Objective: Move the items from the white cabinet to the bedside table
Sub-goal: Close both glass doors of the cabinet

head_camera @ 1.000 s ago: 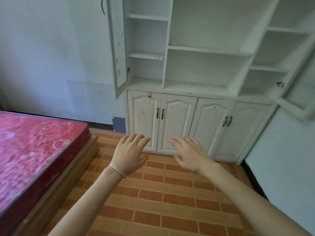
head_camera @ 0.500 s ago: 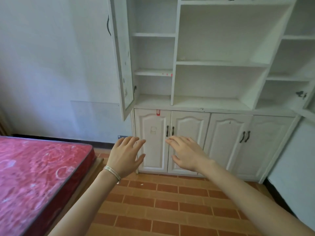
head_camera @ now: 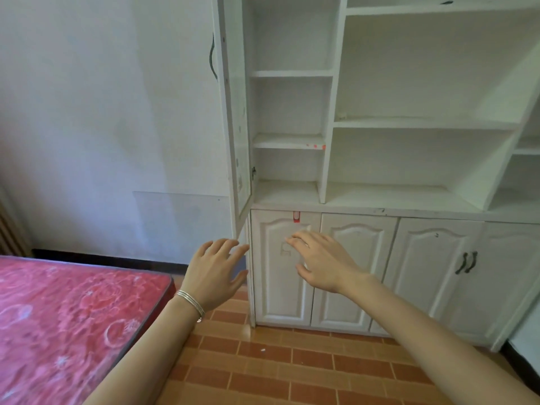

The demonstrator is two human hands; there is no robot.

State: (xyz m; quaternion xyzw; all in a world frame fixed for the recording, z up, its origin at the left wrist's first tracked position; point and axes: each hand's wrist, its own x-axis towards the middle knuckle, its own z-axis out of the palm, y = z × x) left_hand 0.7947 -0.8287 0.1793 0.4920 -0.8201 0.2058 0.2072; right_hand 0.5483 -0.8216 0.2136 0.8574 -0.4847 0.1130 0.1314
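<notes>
White cabinet (head_camera: 380,124) fills the upper right, lower doors shut; left hand (head_camera: 214,273) and right hand (head_camera: 323,263) hover mid-frame, fingers spread wide, holding nothing; red mattress (head_camera: 67,323) lower left.

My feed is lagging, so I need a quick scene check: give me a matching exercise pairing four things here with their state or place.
Things:
1. tall white glass-panel upper cabinet door
2. white arched lower cabinet doors with dark handles
3. red patterned mattress
4. left hand with silver bangles

States or places:
A. shut
B. swung open
C. empty, fingers spread
D. low at the left

Pairs: 1-B, 2-A, 3-D, 4-C
</notes>
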